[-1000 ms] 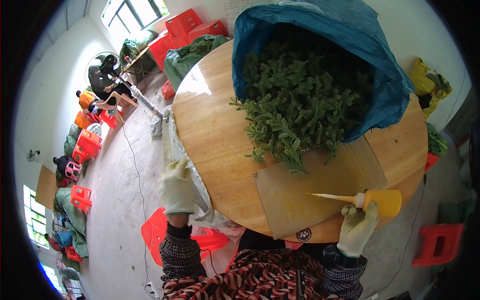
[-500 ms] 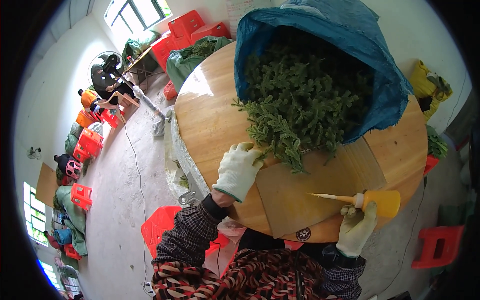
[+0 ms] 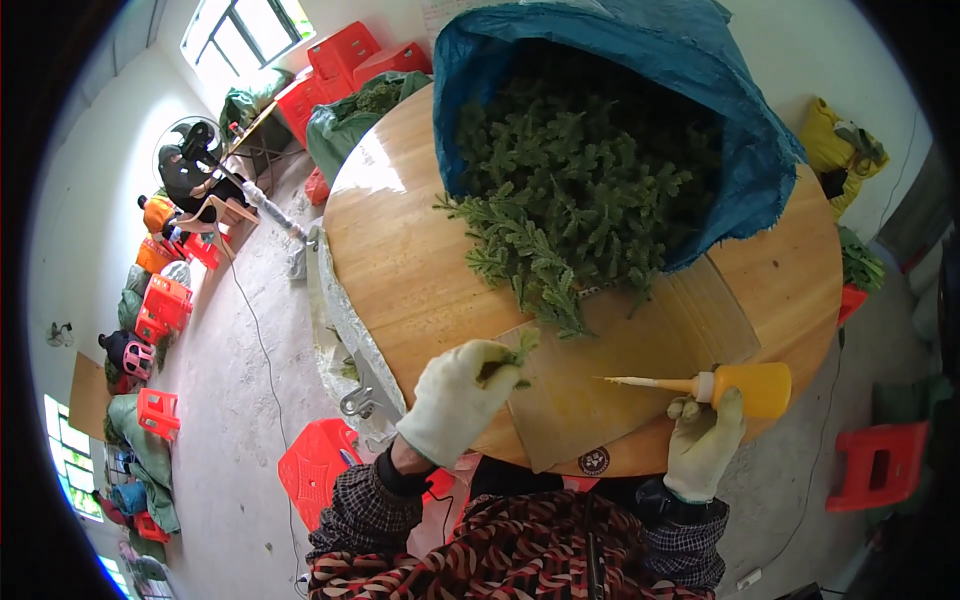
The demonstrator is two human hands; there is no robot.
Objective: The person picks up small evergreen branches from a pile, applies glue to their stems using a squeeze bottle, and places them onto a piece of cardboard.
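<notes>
Between the thumb and fingers of my white-gloved left hand (image 3: 458, 402) is a small green sprig (image 3: 525, 346), held upright over the left edge of a flat brown board (image 3: 580, 420). My gloved right hand (image 3: 703, 448) grips a yellow squeeze bottle (image 3: 757, 389) lying on its side, its long, pale-tipped nozzle pointing left toward the sprig. Ahead, green artificial-looking fir branches (image 3: 575, 190) spill from the mouth of a large blue sack (image 3: 765, 175) onto the board's far edge.
The round wooden table (image 3: 390, 250) carries all this. A metal clamp (image 3: 357, 401) grips cloth at its left edge. Red stools (image 3: 318, 465) stand at the left and right. Beyond are a green sack (image 3: 345, 135), a fan (image 3: 197, 142), a yellow bag (image 3: 838, 150) and people seated far left.
My left hand has drawn back from the branches toward me, with the small sprig now plainly showing in its fingers. The bottle stays in my right hand. The whole view has shifted slightly.
</notes>
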